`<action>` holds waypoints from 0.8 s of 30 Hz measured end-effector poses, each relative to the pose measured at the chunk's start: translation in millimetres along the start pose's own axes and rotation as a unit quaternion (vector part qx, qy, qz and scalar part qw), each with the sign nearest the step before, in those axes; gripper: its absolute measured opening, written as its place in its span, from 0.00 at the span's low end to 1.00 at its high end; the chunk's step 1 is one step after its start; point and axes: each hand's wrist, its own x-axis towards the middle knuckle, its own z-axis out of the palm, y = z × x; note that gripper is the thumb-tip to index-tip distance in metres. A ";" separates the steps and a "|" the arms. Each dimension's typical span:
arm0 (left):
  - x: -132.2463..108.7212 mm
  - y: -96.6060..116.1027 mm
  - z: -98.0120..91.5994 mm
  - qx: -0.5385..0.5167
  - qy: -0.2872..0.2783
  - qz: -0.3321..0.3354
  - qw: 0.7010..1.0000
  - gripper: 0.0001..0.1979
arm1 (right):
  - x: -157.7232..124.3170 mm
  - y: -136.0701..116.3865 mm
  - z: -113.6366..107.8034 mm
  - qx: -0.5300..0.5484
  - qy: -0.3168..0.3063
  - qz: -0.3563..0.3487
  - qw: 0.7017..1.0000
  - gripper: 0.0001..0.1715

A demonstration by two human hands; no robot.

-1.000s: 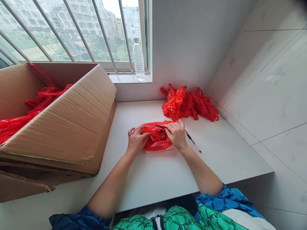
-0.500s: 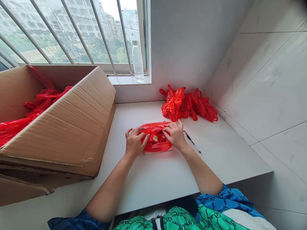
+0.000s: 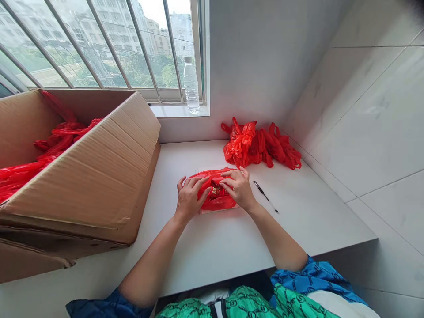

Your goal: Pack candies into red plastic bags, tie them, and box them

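A red plastic bag (image 3: 218,204) lies spread on a white, flat-edged thing on the table, its mouth gathered open between my hands. Inside it show small shiny red packets (image 3: 215,191) with gold marks. My left hand (image 3: 191,198) is curled around the bag's left side, thumb toward the packets. From the right, my right hand (image 3: 240,189) grips the bag with bent fingers, its thumb and fingertips close together beside the packets. Both hands' fingertips are partly hidden by the red film.
A black-and-clear pen (image 3: 265,195) lies right of my right hand. Crumpled red bags (image 3: 261,143) are heaped against the wall. On the left stands a large cardboard box (image 3: 89,176) with red bags inside. A water bottle (image 3: 191,86) stands on the windowsill above the white table (image 3: 212,251).
My left hand has shifted slightly right and its fingers reach further over the bag. My right fingertips have moved left, closer to the packets, which are now more covered.
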 end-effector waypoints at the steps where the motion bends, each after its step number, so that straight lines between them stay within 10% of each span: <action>1: 0.1 1.1 -0.7 -0.009 0.000 -0.004 1.000 0.16 | -0.7 -3.4 -2.4 0.009 -0.008 -0.010 1.000 0.12; 17: 2.1 3.9 -8.1 -0.162 -0.038 -0.073 0.983 0.11 | 0.3 -24.3 -10.3 0.113 0.002 0.061 0.992 0.15; 24: 3.2 -13.3 -18.0 -0.068 0.069 -0.080 0.992 0.12 | -0.1 12.5 -21.4 0.020 0.068 0.061 0.996 0.19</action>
